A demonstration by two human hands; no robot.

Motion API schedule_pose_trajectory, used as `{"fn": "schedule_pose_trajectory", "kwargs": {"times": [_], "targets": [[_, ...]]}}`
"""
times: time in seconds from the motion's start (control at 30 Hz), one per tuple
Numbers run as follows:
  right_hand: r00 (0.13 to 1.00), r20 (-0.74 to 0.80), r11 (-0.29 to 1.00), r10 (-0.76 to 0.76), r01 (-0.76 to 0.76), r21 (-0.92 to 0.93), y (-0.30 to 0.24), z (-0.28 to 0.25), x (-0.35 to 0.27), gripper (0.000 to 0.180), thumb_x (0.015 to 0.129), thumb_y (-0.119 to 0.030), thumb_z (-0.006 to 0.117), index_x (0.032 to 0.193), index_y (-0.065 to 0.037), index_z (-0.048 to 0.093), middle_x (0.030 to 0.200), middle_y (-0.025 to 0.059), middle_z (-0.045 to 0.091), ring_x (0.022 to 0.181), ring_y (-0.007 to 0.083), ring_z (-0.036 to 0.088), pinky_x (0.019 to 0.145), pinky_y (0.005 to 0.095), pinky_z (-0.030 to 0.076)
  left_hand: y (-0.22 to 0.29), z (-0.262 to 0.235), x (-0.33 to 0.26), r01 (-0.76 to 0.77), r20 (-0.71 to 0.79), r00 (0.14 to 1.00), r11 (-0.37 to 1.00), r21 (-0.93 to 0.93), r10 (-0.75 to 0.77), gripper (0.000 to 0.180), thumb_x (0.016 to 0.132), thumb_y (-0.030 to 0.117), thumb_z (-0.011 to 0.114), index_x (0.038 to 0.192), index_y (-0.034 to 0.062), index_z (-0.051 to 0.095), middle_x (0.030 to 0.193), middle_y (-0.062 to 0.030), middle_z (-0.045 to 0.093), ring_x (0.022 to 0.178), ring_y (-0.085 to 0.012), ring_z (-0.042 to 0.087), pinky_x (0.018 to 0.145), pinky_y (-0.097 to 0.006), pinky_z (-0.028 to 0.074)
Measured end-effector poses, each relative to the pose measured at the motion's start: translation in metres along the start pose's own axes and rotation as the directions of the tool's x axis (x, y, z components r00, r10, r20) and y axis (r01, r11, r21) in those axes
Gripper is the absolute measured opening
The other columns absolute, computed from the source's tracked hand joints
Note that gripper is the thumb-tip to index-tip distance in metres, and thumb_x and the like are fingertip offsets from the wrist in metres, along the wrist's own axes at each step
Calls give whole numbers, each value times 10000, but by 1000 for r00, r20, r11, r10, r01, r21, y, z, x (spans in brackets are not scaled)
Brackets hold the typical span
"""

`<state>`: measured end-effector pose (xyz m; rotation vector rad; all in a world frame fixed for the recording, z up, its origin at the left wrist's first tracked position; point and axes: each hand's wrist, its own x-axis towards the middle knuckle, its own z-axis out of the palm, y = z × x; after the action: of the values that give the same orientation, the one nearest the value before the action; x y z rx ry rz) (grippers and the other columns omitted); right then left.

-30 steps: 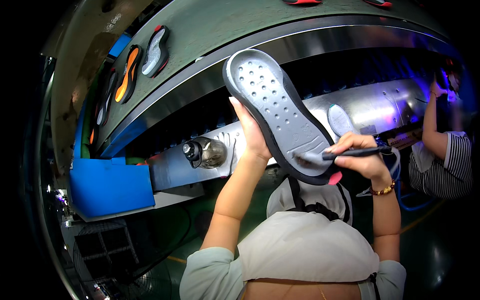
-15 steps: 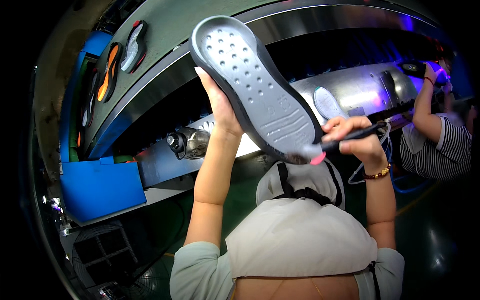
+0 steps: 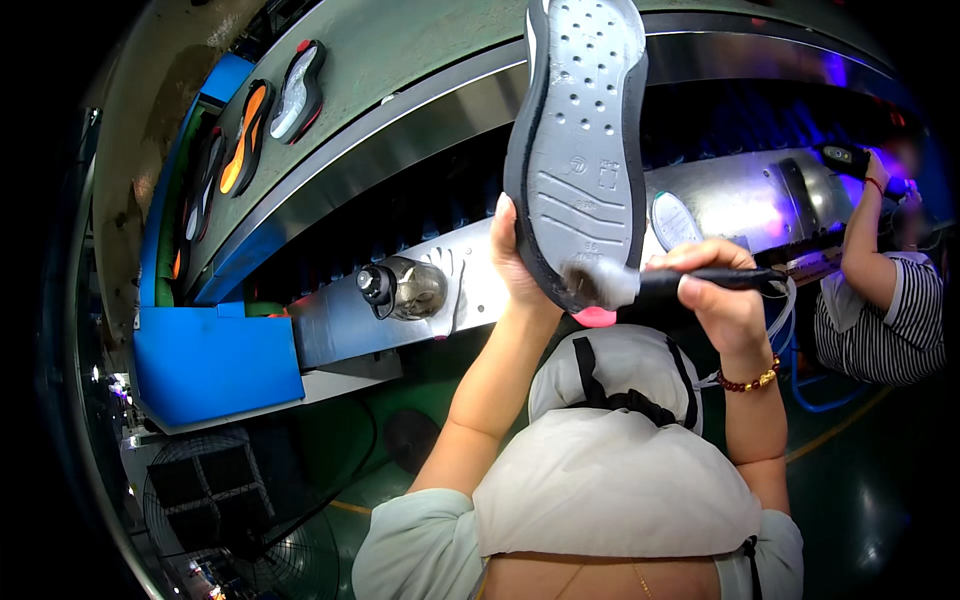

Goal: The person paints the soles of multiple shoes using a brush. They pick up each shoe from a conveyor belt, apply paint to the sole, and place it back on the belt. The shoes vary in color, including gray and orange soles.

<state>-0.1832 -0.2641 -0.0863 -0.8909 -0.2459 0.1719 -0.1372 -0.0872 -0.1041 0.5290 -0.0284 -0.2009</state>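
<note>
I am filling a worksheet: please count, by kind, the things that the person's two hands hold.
grey shoe sole, in the left hand: 1
black-handled brush, in the right hand: 1
Total: 2

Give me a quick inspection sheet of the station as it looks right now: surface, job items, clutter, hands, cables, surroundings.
Surface: curved conveyor belt above a shiny metal ledge.
Job's things: grey shoe sole, tread side to the camera, held up on end; black-handled brush, bristles on the sole's lower end.
Clutter: dark bottle lying on the ledge; blue bin at the left.
Grips: left hand grips the sole's lower edge; right hand, beaded bracelet on the wrist, grips the brush.
Cables: pale hose beside the right hand.
Surroundings: more soles on the belt; a co-worker in a striped shirt at the right; fan on the floor.
</note>
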Motion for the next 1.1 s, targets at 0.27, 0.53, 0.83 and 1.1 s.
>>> {"fn": "schedule_pose_trajectory", "kwargs": {"times": [0.27, 0.53, 0.83, 1.1], "targets": [[992, 124, 989, -33, 50, -138, 0, 6, 3, 132, 702, 51, 609, 831, 23, 603, 888, 137, 619, 820, 157, 586, 761, 264, 450, 7, -1, 7, -48, -52, 998, 997, -52, 46, 595, 756, 460, 435, 1131, -2, 424, 1052, -158, 522, 915, -274, 541, 814, -385, 438], [995, 96, 994, 18, -8, -105, -4, 1, 11, 130, 710, 30, 609, 839, 15, 609, 874, 135, 622, 827, 168, 585, 787, 269, 440, 9, -4, 9, -35, -7, 999, 997, -68, 34, 460, 755, 334, 510, 1064, -6, 485, 981, -146, 566, 862, -245, 563, 787, -358, 447], [989, 117, 915, 88, -34, -402, -17, 0, 19, 133, 681, 23, 642, 813, 22, 621, 828, 97, 627, 767, 132, 579, 707, 247, 453, 17, -2, 10, -41, 20, 999, 998, -55, 42, 368, 721, 252, 502, 955, -29, 539, 901, -132, 593, 802, -227, 573, 746, -322, 457], [971, 219, 922, 92, 0, -387, -24, 5, 17, 146, 679, 32, 634, 824, 19, 626, 840, 108, 629, 741, 136, 590, 687, 235, 456, 24, -3, 18, 5, 131, 991, 996, -91, 7, 322, 755, 228, 473, 939, -24, 552, 906, -147, 598, 787, -235, 583, 726, -325, 469]]}}
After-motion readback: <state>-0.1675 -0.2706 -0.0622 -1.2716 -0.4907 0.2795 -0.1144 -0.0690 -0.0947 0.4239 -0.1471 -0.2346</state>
